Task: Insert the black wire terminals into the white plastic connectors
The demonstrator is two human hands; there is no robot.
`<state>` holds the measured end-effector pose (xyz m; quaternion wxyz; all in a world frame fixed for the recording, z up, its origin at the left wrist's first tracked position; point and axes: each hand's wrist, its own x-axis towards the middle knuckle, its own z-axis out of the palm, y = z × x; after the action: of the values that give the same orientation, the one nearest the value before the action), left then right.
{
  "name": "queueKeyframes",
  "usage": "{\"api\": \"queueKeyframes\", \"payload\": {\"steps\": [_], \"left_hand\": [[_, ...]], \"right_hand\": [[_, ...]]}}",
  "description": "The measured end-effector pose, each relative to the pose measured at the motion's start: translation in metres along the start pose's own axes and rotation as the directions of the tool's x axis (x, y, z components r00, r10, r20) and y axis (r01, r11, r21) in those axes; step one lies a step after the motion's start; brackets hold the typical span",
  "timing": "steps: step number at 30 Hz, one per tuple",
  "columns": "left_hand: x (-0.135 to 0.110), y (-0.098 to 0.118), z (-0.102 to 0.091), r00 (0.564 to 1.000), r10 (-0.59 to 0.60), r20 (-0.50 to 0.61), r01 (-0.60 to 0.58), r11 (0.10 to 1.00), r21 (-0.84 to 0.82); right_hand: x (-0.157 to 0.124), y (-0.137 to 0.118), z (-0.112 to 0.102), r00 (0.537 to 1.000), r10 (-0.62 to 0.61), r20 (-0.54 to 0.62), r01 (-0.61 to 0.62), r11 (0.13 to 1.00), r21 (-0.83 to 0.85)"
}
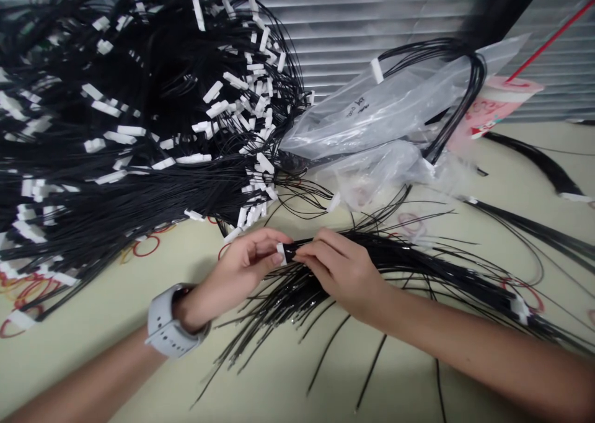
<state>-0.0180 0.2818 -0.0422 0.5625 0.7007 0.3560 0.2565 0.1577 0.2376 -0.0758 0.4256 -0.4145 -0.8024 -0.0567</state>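
My left hand [253,255], with a grey watch on its wrist, pinches a small white connector [281,253] between thumb and fingers. Close on its right, my right hand [344,271] has thumb and fingertips pressed together on black wire ends at the connector's side. How far the wires sit inside the connector cannot be made out. Under and beside both hands lies a loose bundle of black wires [297,293], its bare-looking tips fanned toward the lower left. The bundle runs right to a white connector [521,309].
A big heap of black cables [153,88] with white connectors fills the upper left. Clear plastic bags [362,113] lie behind my hands, near a pink cup [504,100] with a red straw. Rubber bands [146,245] and more cables [539,159] lie on the table [125,299].
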Motion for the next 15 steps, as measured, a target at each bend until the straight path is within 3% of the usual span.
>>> {"api": "queueKeyframes", "payload": {"steps": [12, 15], "left_hand": [[-0.0018, 0.0013, 0.0001, 0.998, 0.033, 0.055, -0.038, 0.996, 0.084], [-0.0037, 0.0001, 0.0005, 0.994, 0.038, 0.102, -0.050, 0.992, 0.120]], "right_hand": [[0.0039, 0.0008, 0.0024, 0.999, -0.008, -0.032, 0.010, 0.999, 0.041], [0.0032, -0.0005, 0.0049, 0.999, -0.036, 0.020, 0.036, 0.999, 0.038]]}}
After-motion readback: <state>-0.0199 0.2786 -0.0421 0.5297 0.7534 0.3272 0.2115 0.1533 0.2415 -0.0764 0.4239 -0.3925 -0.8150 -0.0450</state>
